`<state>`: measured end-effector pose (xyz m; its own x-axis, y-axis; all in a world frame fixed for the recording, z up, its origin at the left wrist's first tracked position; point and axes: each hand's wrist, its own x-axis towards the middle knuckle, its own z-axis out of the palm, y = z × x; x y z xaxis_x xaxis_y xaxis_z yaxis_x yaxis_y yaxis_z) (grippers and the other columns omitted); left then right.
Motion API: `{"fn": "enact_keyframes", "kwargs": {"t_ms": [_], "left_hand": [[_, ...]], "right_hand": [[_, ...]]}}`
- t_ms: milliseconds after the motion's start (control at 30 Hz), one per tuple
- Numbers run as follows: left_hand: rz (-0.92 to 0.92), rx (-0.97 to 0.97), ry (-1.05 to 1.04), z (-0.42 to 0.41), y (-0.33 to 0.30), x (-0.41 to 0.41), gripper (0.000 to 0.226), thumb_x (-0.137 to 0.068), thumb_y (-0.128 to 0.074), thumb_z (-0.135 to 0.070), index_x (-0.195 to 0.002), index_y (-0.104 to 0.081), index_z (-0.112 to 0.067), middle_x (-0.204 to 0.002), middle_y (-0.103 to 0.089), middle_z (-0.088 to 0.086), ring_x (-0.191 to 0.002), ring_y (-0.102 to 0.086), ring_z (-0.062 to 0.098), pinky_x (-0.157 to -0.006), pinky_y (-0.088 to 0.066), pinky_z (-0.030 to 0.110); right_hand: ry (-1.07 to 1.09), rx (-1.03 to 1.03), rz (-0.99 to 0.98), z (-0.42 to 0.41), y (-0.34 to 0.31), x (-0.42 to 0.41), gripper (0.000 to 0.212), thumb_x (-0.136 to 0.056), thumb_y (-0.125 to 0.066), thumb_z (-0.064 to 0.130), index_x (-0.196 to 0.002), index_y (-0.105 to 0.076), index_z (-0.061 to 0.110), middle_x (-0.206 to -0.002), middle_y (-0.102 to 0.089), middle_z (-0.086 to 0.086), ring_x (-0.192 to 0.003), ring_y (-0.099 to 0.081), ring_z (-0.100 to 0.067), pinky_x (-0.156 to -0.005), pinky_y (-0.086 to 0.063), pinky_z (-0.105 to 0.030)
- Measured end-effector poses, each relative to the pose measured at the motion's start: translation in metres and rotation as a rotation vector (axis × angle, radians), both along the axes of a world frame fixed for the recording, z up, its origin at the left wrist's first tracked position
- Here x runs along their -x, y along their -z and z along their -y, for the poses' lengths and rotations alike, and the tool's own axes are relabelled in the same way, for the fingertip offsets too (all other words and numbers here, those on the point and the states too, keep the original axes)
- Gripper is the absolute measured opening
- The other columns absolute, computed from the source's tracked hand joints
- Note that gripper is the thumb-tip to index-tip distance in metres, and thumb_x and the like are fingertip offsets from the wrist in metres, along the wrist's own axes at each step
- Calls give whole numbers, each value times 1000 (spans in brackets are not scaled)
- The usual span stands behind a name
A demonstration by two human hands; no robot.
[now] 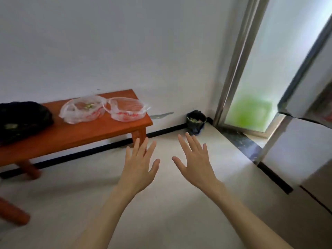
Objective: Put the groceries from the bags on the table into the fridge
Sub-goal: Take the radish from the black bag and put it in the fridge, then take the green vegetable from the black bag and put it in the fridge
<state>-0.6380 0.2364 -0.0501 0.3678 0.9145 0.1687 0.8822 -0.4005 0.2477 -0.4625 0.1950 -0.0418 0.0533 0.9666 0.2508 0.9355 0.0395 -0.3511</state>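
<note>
A low orange-brown wooden table (pixel 100 130) stands against the white wall on the left. On it lie two clear plastic bags: one (pixel 81 110) with greenish and red contents, another (pixel 128 109) at the table's right end. A black bag (pixel 23 121) sits at the left end. The grey fridge (pixel 303 159) fills the right edge, its doors closed. My left hand (pixel 139 166) and my right hand (pixel 193 162) are held out over the floor, palms down, fingers spread, holding nothing. Both are to the right of and below the table.
A small black bin (pixel 195 122) with scraps stands in the corner by the wall. A frosted sliding glass door (pixel 251 97) with a metal frame lies behind it. A dark threshold strip (pixel 240 141) runs along the floor. Pale tiled floor (pixel 161 203) spreads under my arms.
</note>
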Motion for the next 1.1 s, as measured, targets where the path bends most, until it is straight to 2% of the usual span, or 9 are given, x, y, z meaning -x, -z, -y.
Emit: {"fn": "enact_keyframes", "kwargs": {"t_ms": [167,300,433,533,600,667,833,967,1100], "left_hand": [[2,61,-165,-39,4,90,59,-97,-25,-48,-149,-3,-30,-158,7,-1,-144,14,21,-117,1,49],[-12,94,-273,-79,18,150,60,-97,-23,-49,-149,-3,-29,-158,6,-1,-144,15,21,-117,2,48],[-50,86,-360,-126,26,214,73,-85,-6,-61,-149,-5,-26,-158,3,2,-144,13,23,-115,3,45],[-39,55,-425,-169,19,256,69,-88,-13,-58,-149,-6,-27,-158,2,2,-144,13,22,-115,5,44],[-42,46,-452,-195,15,279,61,-96,-26,-48,-149,-5,-27,-158,3,2,-144,14,21,-115,7,43],[-29,52,-495,-216,16,301,60,-97,-30,-44,-149,-4,-27,-158,3,1,-144,14,21,-116,7,43],[-27,100,-584,-252,37,366,81,-76,-1,-63,-149,-5,-27,-158,0,3,-144,13,22,-114,6,44],[13,105,-673,-281,47,433,68,-92,-23,-58,-149,-8,-25,-158,-1,2,-141,17,17,-114,7,43],[29,112,-712,-312,65,493,75,-84,-12,-63,-149,-13,-25,-158,-2,1,-139,17,15,-114,5,43]], "right_hand": [[-176,-6,-2,-74,3,87,67,-94,-44,47,-150,-12,26,-159,-8,-2,-147,-3,-22,-116,-5,-49],[-270,24,-1,-136,17,142,68,-94,-41,49,-150,-9,26,-159,-3,-1,-147,2,-21,-116,1,-45],[-379,54,5,-213,32,199,68,-95,-38,51,-150,-6,28,-160,-1,-2,-147,4,-21,-116,0,-48],[-456,28,-8,-269,27,239,68,-95,-37,51,-150,-7,27,-159,-2,-2,-147,4,-21,-116,2,-47],[-498,28,-7,-302,23,266,67,-95,-36,51,-150,-7,26,-159,-3,-2,-147,4,-22,-116,2,-48],[-536,23,-11,-333,22,294,67,-95,-37,50,-150,-10,25,-159,-5,-3,-147,3,-22,-116,1,-48],[-652,79,-8,-388,30,364,67,-95,-39,48,-150,-10,23,-159,-8,-3,-147,2,-21,-116,2,-47],[-728,132,15,-425,42,425,66,-96,-37,47,-151,-7,24,-159,-3,-3,-147,5,-20,-117,1,-45],[-767,179,26,-458,55,488,65,-97,-36,46,-150,-6,25,-159,-2,-3,-147,5,-20,-117,2,-43]]}}
